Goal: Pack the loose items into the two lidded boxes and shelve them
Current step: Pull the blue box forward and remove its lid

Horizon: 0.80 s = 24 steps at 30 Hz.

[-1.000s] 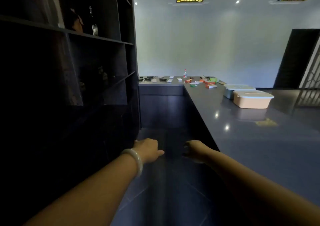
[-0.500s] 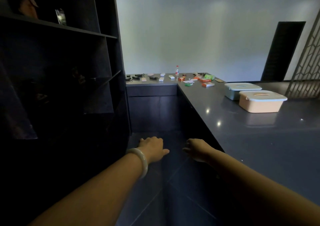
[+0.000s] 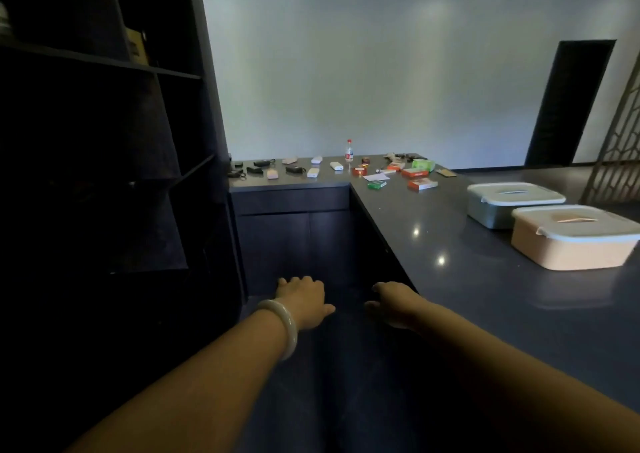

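Two lidded boxes stand on the dark counter (image 3: 450, 279) at the right: a grey box (image 3: 498, 210) behind and a peach box (image 3: 568, 248) in front, both with white lids on. Loose items lie at the far corner: a small bottle (image 3: 349, 151), red boxes (image 3: 421, 184), a green box (image 3: 376, 184), white blocks (image 3: 312, 173) and dark gadgets (image 3: 258, 170). My left hand (image 3: 304, 300), with a pale bangle at the wrist, and my right hand (image 3: 394, 302) hang low over the aisle floor, fingers curled loosely, holding nothing.
A tall dark shelf unit (image 3: 104, 140) fills the left side, with dim objects on its upper shelf. The counter is L-shaped, with cabinet doors (image 3: 294, 244) closing the aisle's far end. A dark doorway (image 3: 571, 102) and a lattice screen (image 3: 620, 161) lie at the right.
The view has swung right and moved forward along the aisle; the boxes and items appear nearer. Both hands stay low and empty in about the same pose.
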Each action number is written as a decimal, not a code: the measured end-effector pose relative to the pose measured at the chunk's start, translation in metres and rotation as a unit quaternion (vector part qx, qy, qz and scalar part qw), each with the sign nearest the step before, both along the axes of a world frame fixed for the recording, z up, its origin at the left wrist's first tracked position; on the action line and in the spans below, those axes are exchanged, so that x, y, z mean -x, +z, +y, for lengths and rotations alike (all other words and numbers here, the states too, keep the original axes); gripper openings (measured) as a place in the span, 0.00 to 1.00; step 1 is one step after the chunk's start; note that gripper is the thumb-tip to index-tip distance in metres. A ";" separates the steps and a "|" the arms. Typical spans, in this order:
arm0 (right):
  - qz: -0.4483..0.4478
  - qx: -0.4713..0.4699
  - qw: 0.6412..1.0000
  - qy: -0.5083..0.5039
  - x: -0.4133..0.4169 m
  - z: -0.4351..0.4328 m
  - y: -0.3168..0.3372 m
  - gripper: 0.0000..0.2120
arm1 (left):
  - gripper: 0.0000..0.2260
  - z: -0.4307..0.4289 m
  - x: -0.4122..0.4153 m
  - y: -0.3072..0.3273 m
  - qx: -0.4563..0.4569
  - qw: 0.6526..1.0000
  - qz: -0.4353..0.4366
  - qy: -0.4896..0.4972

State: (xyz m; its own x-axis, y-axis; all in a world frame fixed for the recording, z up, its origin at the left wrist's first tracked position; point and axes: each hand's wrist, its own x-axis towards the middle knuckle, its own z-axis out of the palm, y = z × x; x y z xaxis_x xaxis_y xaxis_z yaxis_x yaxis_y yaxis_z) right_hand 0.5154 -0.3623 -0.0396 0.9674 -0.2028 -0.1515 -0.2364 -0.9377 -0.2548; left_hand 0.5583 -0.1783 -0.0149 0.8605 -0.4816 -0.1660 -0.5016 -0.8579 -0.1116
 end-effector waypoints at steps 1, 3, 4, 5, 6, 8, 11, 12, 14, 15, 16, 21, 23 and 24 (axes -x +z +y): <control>-0.002 -0.001 1.000 -0.004 -0.018 -0.010 0.001 0.24 | 0.24 -0.011 -0.019 0.000 -0.002 1.000 -0.007 -0.004; 0.003 -0.006 1.000 -0.016 -0.052 -0.028 -0.001 0.24 | 0.25 -0.031 -0.053 -0.001 -0.006 1.000 -0.004 -0.012; 0.008 -0.006 1.000 -0.019 -0.067 -0.036 -0.005 0.25 | 0.26 -0.040 -0.070 -0.004 -0.007 1.000 0.004 -0.017; 0.014 -0.007 1.000 -0.024 -0.082 -0.043 -0.007 0.25 | 0.26 -0.049 -0.087 -0.006 -0.008 1.000 0.010 -0.023; 0.016 -0.008 0.999 -0.030 -0.098 -0.051 -0.010 0.26 | 0.26 -0.058 -0.105 -0.008 -0.008 0.999 0.013 -0.029; 0.020 -0.016 0.999 -0.047 -0.130 -0.069 -0.017 0.26 | 0.26 -0.078 -0.145 -0.012 -0.007 0.999 0.018 -0.042; 0.028 -0.023 0.996 -0.085 -0.177 -0.101 -0.025 0.27 | 0.26 -0.111 -0.204 -0.018 -0.013 0.997 0.028 -0.074; 0.030 -0.025 0.994 -0.099 -0.194 -0.113 -0.027 0.27 | 0.26 -0.123 -0.225 -0.019 -0.015 0.996 0.028 -0.088; 0.033 -0.024 0.991 -0.129 -0.228 -0.135 -0.030 0.29 | 0.26 -0.146 -0.269 -0.019 -0.015 0.992 0.020 -0.121; 0.035 -0.025 0.989 -0.145 -0.244 -0.146 -0.030 0.30 | 0.26 -0.157 -0.290 -0.018 -0.013 0.990 0.016 -0.137; 0.039 -0.026 0.986 -0.159 -0.258 -0.155 -0.028 0.31 | 0.26 -0.169 -0.310 -0.017 -0.013 0.988 0.013 -0.154; 0.058 -0.023 0.972 -0.225 -0.312 -0.200 -0.031 0.31 | 0.26 -0.228 -0.396 -0.019 -0.031 0.970 0.012 -0.240; 0.063 -0.035 0.964 -0.255 -0.325 -0.223 -0.035 0.32 | 0.26 -0.256 -0.422 -0.023 -0.032 0.962 0.018 -0.271; 0.066 -0.043 0.959 -0.271 -0.330 -0.234 -0.037 0.32 | 0.26 -0.271 -0.432 -0.025 -0.033 0.958 0.023 -0.284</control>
State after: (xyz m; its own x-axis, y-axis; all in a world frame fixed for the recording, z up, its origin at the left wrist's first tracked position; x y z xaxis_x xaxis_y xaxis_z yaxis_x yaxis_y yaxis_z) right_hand 0.8454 -0.5965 -0.0768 0.6951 -0.6512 -0.3046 -0.7184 -0.6451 -0.2601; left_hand 0.9906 -0.4494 -0.0402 0.4536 -0.8573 -0.2434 -0.8912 -0.4369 -0.1220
